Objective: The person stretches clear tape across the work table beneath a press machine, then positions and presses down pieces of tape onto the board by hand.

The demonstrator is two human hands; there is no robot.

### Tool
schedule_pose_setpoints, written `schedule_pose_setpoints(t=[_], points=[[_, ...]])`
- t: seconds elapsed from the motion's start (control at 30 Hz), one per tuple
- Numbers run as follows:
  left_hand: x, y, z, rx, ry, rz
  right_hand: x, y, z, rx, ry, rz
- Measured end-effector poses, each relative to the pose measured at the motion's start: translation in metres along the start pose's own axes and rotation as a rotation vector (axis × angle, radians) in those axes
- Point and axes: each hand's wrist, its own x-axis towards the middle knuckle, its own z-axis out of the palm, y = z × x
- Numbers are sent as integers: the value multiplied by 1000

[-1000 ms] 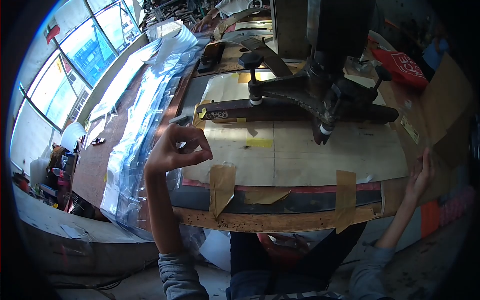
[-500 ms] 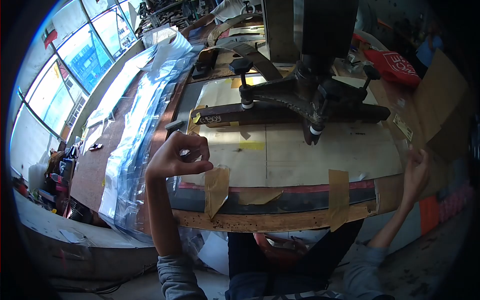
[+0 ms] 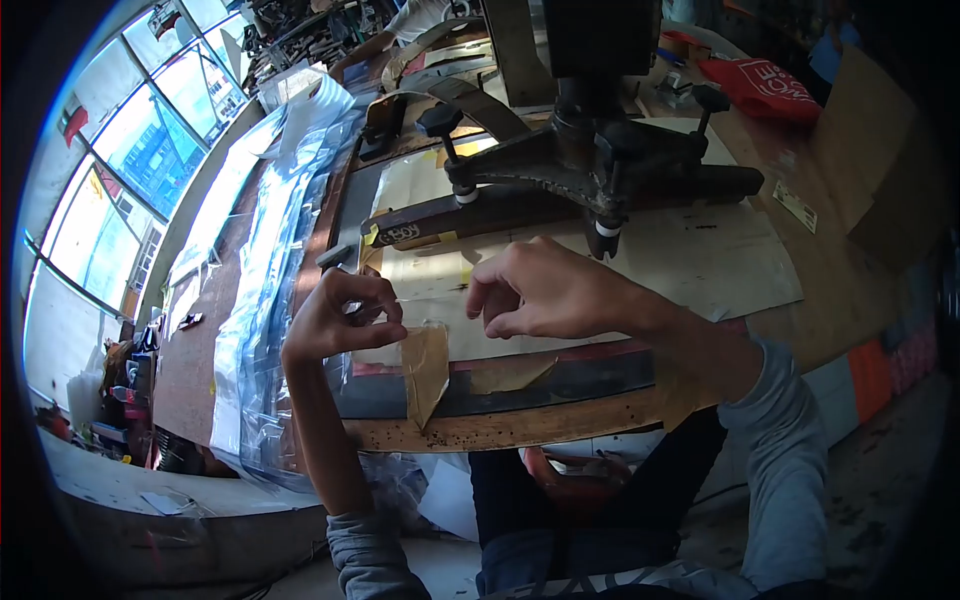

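Observation:
My left hand [image 3: 345, 315] is raised over the left edge of the pale board [image 3: 690, 262], fingers curled and pressed together around something I cannot make out. Over the middle of the board hovers my right hand [image 3: 548, 290], its fingers curled toward the thumb; whatever it may hold is hidden. Between and below the hands, a strip of brown tape [image 3: 426, 372] hangs over the board's front edge. Behind them a dark metal bar [image 3: 560, 205] lies across the board under the black clamp arm [image 3: 540, 165].
Clear plastic sheets [image 3: 262, 270] lie along the left side of the table. A red bag [image 3: 765, 90] and a cardboard box [image 3: 870, 150] stand at the right. A person's arm [image 3: 365, 50] shows at the far back.
My right hand has moved from the table's right edge to the middle, over the board. My left hand stays curled near the left edge. The view has shifted.

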Motion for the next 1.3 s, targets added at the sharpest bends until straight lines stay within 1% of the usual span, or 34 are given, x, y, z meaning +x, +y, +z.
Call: schedule_pose_setpoints(t=[0.17,0.27,0.37,0.47,0.57,0.67,0.77,0.87,0.97,1.07,1.17,1.27,1.3], points=[[-1,4,-1,36,-30,-58,-4,-2,-12,187,-91,94],[0,7,-1,88,-46,-55,-7,-2,-16,217,-120,73],[0,8,0,76,-43,-57,-9,-4,-20,193,-132,73],[0,9,1,72,-39,-101,-11,-4,-22,235,-150,97],[0,3,2,70,-39,-36,-12,-7,-25,246,-174,155],[0,7,3,78,-28,-44,-14,-10,-29,201,-191,141],[0,7,4,94,-30,-67,-16,1,-29,212,-261,-32],[-3,7,0,99,-22,-58,-22,-1,-35,282,-307,17],[-5,7,-3,95,0,-60,-32,-12,-46,324,-314,161],[-6,4,-2,59,44,-4,-42,-16,-55,293,-286,191],[-8,4,-3,41,115,49,-52,-13,-66,201,-253,129],[-11,3,-4,8,171,24,-65,-18,-81,115,-249,155],[-12,2,-5,2,187,22,-71,-14,-84,137,-225,160]])
